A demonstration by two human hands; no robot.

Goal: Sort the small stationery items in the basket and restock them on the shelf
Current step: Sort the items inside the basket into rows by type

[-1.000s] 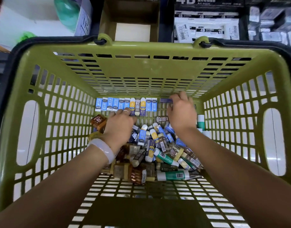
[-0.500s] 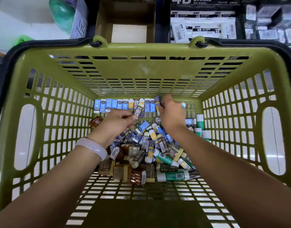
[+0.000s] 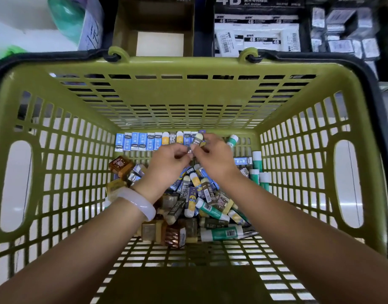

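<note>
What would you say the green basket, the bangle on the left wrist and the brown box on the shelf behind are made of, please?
Basket: moulded plastic, olive, slightly glossy; the slotted walls look cast in one piece.
Bangle: pale and translucent with a smooth shine, perhaps jade, glass or resin; the look leaves it open.
Brown box: cardboard, by its matt brown walls and folded edges.

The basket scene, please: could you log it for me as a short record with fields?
container: green basket with slotted walls
sorted row: blue-sleeved erasers lined along the far wall
loose pile: mixed erasers heaped in the middle
right side: green-sleeved erasers near the right wall
left hand: fingers curled, pinching the lower end of the held eraser
right hand: holds a dark-sleeved eraser
left wrist: white bangle
behind basket: brown box; 4B eraser packs
</note>
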